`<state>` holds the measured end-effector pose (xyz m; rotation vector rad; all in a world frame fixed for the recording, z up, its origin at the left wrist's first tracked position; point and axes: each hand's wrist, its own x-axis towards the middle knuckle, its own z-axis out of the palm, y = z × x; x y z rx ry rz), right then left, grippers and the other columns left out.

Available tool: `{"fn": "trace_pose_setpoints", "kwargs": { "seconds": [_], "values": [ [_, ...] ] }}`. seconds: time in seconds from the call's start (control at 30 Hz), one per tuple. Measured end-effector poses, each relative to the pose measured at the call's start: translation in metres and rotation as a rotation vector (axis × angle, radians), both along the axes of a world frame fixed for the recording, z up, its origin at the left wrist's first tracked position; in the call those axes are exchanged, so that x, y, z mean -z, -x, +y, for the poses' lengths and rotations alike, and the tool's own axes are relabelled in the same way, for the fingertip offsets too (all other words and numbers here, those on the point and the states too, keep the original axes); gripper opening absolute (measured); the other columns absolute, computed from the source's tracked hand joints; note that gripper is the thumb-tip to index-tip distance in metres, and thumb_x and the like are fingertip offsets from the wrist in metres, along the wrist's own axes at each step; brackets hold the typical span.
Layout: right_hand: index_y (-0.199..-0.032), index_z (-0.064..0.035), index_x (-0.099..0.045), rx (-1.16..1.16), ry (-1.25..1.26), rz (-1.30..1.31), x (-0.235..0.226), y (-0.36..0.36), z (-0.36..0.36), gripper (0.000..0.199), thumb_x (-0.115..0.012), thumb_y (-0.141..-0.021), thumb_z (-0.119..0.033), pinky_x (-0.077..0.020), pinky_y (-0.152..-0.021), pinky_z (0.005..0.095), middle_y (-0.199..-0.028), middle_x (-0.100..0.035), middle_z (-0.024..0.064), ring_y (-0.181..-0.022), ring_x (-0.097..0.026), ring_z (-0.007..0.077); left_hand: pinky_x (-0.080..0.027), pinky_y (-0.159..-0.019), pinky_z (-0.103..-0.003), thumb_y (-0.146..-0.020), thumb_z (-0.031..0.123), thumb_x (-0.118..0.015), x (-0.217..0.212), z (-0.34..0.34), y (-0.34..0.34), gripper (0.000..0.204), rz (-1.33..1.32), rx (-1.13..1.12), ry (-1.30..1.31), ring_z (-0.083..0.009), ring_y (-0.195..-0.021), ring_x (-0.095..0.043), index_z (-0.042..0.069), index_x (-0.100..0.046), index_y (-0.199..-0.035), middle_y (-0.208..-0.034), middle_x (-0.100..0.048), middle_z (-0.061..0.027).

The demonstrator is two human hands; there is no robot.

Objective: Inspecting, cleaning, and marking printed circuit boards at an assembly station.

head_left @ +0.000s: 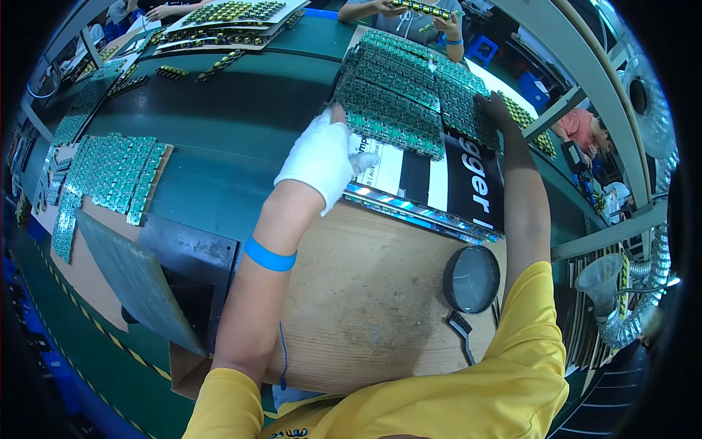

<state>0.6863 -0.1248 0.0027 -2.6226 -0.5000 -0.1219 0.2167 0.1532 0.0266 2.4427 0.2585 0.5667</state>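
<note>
A broad block of green circuit boards (395, 91) lies in rows on a black and white printed panel (417, 175). My left hand (320, 157), in a white glove with a bare fingertip, is closed at the block's left edge. Its thumb points right over the panel, and the other fingers are mostly hidden. At the opposite edge my right hand (497, 115) grips the boards, its dark fingers bent over them. A blue band (270, 254) circles my left forearm.
Nearest me is a wooden worktop (351, 293) with a round dark dish (472, 279) and a black brush (462, 333). More circuit boards (113, 172) lie left, beside a tilted grey plate (139, 274). A metal frame (614, 95) rises right. A co-worker's hands (447, 25) hold a yellow-black strip.
</note>
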Motion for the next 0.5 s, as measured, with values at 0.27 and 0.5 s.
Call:
{"fn": "trace_pose_setpoints", "kwargs": {
  "seconds": [0.27,0.5],
  "values": [
    [-0.129,-0.0006,-0.054,-0.251,0.114,-0.525,-0.048,-0.017,-0.05,0.063,-0.064,-0.096,-0.053,-0.0456,-0.092,0.0467,-0.126,-0.059,0.0269,-0.117,-0.056,0.0444,-0.05,-0.099,-0.047,-0.083,0.032,-0.081,0.008,0.0,-0.005,0.065,-0.039,0.008,-0.005,-0.0448,-0.115,-0.059,-0.006,-0.054,-0.128,-0.122,-0.062,-0.0292],
    [-0.136,-0.0091,-0.06,-0.511,-0.198,-0.589,-0.104,0.217,-0.034,0.043,-0.07,-0.095,-0.019,-0.0483,-0.104,0.0464,-0.133,-0.063,0.0158,-0.127,-0.059,0.0314,-0.046,-0.106,-0.044,-0.085,0.027,-0.08,-0.024,-0.019,0.008,0.074,-0.004,-0.068,-0.228,-0.0389,-0.126,-0.056,-0.003,-0.045,-0.143,-0.137,-0.055,-0.0265]
  ]
}}
